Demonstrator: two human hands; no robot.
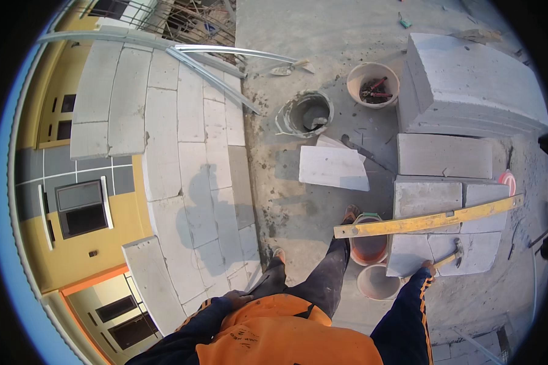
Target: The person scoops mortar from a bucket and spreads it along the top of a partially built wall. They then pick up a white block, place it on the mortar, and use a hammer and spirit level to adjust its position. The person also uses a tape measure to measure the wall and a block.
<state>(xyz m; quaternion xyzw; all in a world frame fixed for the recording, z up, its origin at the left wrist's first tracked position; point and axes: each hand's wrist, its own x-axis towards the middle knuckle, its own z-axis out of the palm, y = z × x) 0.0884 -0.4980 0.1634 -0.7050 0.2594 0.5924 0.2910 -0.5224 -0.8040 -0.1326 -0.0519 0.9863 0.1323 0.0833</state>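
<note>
My right hand (429, 266) is closed round the light wooden handle of a hammer (456, 253), whose metal head lies over pale blocks (478, 263) to my right. Down by my hip, my left hand (238, 298) rests against my dark trousers with nothing visible in it; its fingers lie loosely and show only in part. A long yellow spirit level (429, 224) spans the blocks just beyond the hammer. Between my legs and these blocks stand a bucket (369, 243) with reddish contents and a pale bucket (379, 282).
On my left rises a wall of pale blocks (164, 140) with metal profiles (213, 79) across its far end. Ahead are a mortar bucket (310, 114), a tool bucket (373, 85) and a cut block (333, 167). A large block stack (469, 79) stands far right.
</note>
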